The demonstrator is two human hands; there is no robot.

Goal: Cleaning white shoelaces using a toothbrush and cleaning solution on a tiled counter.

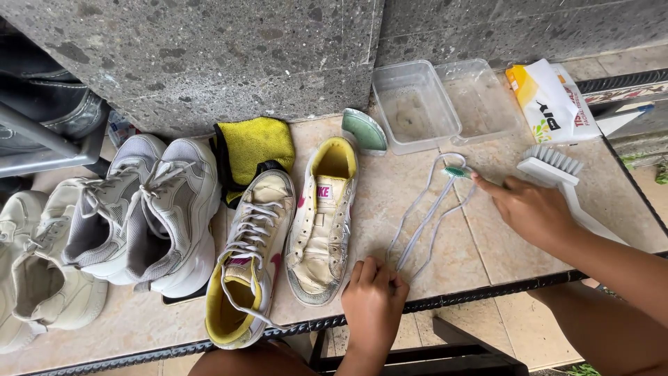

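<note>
A white shoelace (424,216) lies looped on the beige tiled table (487,244). My left hand (372,296) pins its near ends down by the table's front edge. My right hand (529,209) holds a small green-headed toothbrush (457,171), its head resting on the far loop of the lace. Left of the lace stands a laceless white high-top shoe with a yellow lining and pink mark (321,223). Its mate (247,257), still laced, lies next to it.
Two clear plastic tubs (417,104) stand against the stone wall. A white scrub brush (557,170) and a packet (550,101) lie at right. A yellow cloth (254,146), a green soap dish (364,131) and several white-grey sneakers (149,209) fill the left.
</note>
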